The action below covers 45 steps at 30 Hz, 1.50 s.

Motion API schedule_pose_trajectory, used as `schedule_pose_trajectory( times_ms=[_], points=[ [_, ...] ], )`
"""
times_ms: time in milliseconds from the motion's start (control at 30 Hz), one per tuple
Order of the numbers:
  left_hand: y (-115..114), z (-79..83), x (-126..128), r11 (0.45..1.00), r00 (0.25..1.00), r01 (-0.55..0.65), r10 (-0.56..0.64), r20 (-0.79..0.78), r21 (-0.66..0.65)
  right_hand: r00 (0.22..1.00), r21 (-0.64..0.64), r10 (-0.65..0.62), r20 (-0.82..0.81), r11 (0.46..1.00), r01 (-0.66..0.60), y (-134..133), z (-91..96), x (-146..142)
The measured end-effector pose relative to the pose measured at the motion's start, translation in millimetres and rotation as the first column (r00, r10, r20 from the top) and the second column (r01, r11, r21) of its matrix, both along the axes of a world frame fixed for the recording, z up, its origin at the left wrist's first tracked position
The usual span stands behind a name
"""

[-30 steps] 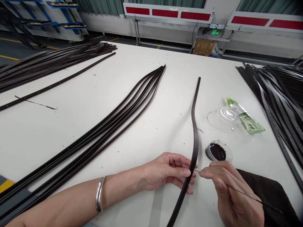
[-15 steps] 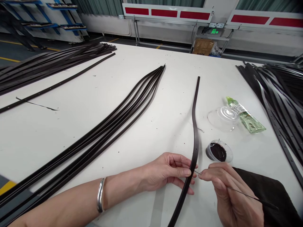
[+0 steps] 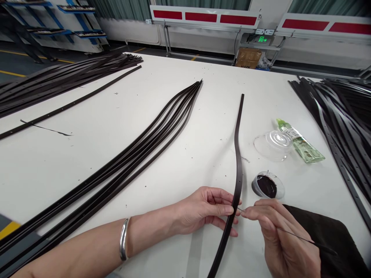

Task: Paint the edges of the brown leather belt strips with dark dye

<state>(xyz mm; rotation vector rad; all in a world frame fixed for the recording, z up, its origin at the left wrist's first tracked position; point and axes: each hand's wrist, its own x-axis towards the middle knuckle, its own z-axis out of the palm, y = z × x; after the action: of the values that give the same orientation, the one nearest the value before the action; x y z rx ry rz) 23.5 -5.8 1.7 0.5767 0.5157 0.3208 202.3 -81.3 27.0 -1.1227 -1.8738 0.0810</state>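
My left hand (image 3: 216,208), with a silver bangle on its wrist, pinches a long dark strap (image 3: 238,170) between thumb and fingers. The strap's far end rests on the table and its near end runs out at the bottom edge. Between the fingers of my right hand (image 3: 285,231) is a thin metal rod-like tool (image 3: 295,234). Its fine tip meets the strap's right edge beside my left thumb. A small clear cup of dark liquid (image 3: 266,186) stands just beyond my right hand. Under that hand lies a dark cloth (image 3: 327,226).
Several dark straps (image 3: 150,143) lie bundled left of my arm, with a larger pile (image 3: 58,79) behind. Another pile (image 3: 344,127) lies at the right. A clear plastic lid (image 3: 274,144) and a green squeeze pouch (image 3: 303,143) rest on the white table (image 3: 174,185).
My right hand and its tool have shifted very slightly left. The strap stays pinched in my left hand, almost unmoved.
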Motion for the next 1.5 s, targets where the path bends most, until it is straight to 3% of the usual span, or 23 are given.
schedule_pose_trajectory(
  times_ms=[167, 267, 467, 600, 700, 800, 933, 1200, 1333, 1500],
  points=[
    [-1, 0.7, 1, 1.0, 1.0, -0.007, 0.007, -0.014, -0.001, 0.999, 0.02, -0.032, 0.005, 0.999, 0.032, -1, -0.6, 1],
    [-1, 0.0, 1, 1.0, 1.0, -0.007, 0.007, -0.002, 0.0, 0.998, -0.077, -0.048, -0.034, 0.996, 0.045, -8, -1.6, 3],
    [-1, 0.6, -1, 1.0, 1.0, -0.008, 0.008, 0.022, -0.015, 0.894, -0.284, -0.409, -0.184, 0.893, 0.35, -18, -6.3, 3],
    [-2, 2.9, -2, 1.0, 0.999, 0.006, -0.005, 0.042, -0.021, 0.878, -0.396, -0.377, -0.296, 0.884, 0.246, -7, -12.2, -5],
    [-3, 4.2, -2, 1.0, 0.999, -0.002, 0.003, 0.036, -0.022, 0.827, -0.441, -0.328, -0.457, 0.891, 0.11, 2, -12.2, -7],
    [-4, 4.8, -3, 0.999, 0.998, 0.039, -0.039, 0.055, -0.011, 0.763, -0.511, -0.37, -0.53, 0.857, 0.061, 11, -6.1, -2],
    [-4, 4.6, -6, 0.992, 0.989, 0.126, -0.125, 0.074, -0.01, 0.749, -0.558, -0.477, -0.459, 0.811, 0.175, 25, 3.8, 8],
    [-4, 1.7, -5, 0.998, 0.999, 0.054, -0.054, 0.006, -0.036, 0.815, -0.511, -0.458, -0.354, 0.825, 0.242, 16, 10.7, 35],
    [-2, 3.6, -5, 0.999, 0.998, 0.04, -0.041, -0.037, -0.03, 0.85, -0.504, -0.507, -0.141, 0.776, 0.379, 10, 9.4, 62],
    [0, 6.3, -4, 0.999, 0.998, 0.043, -0.044, -0.053, -0.02, 0.904, -0.308, -0.406, 0.135, 0.85, 0.428, 19, -3.6, 72]
  ],
)
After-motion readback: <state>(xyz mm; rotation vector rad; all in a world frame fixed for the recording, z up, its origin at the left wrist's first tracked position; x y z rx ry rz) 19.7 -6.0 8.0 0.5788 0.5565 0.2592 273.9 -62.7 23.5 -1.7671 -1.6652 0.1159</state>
